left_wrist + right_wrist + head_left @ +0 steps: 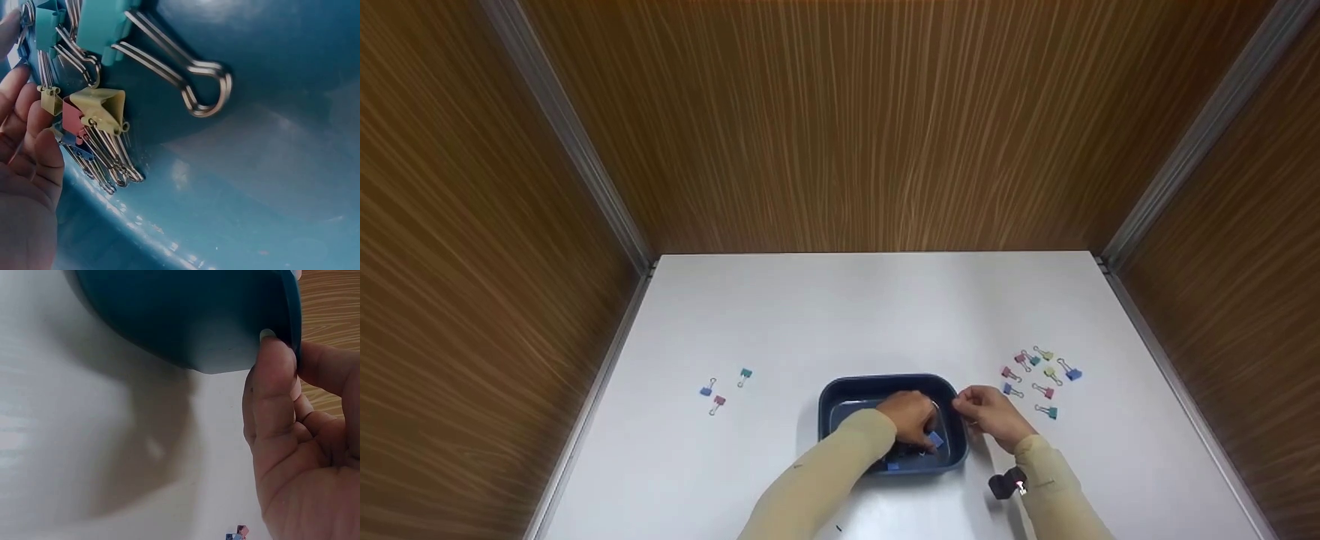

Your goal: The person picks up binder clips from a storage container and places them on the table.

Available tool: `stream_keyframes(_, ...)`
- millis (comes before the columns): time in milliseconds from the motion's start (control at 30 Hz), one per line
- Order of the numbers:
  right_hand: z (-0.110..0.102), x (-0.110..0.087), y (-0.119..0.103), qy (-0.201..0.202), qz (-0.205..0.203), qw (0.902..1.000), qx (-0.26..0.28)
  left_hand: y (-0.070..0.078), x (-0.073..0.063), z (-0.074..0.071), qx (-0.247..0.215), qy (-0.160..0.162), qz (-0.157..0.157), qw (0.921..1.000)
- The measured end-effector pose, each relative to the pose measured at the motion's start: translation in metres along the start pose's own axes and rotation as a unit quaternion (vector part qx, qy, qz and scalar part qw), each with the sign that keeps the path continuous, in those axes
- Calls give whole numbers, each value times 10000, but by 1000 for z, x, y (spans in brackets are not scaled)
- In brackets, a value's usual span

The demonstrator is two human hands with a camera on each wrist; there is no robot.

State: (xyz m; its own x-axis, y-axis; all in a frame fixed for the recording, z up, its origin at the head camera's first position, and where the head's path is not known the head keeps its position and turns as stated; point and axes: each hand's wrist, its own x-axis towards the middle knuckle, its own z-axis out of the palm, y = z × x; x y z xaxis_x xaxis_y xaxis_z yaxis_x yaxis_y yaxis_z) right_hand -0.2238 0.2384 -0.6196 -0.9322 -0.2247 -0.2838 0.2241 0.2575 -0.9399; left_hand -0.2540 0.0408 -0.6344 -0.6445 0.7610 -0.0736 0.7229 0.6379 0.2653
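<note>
A dark blue tray (840,384) sits near the front middle of the white table. My left hand (911,420) reaches down into it, fingers bent. At a blue binder clip (23,52), the left thumb and fingertips close in from both sides, pinching it. Beside those fingers lie teal (104,28), yellow (101,107) and pink binder clips (73,118), with their wire handles showing. My right hand (994,415) pinches the tray's right rim between thumb and fingers; in the right wrist view the tray wall (225,332) runs into that grip.
Right of the tray lies a loose group of several pink, yellow, teal and blue binder clips (1042,391). Farther left are a teal clip (745,373), a blue clip (706,391) and a pink clip (719,401). Wood-grain panels (840,127) enclose the table (735,315).
</note>
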Motion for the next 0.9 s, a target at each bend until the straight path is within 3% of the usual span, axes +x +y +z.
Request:
stream_keyframes(400,0,-1,-1,-38,-4,10000,63,-2,-1,-1,-57,48,139,9999)
stream_keyframes(633,0,-1,-2,11,35,10000,51,-3,-4,-10,39,175,222,9996)
stream_keyframes(900,1,-1,-2,60,110,9999,16,-5,-7,-18,-464,110,-52,9988)
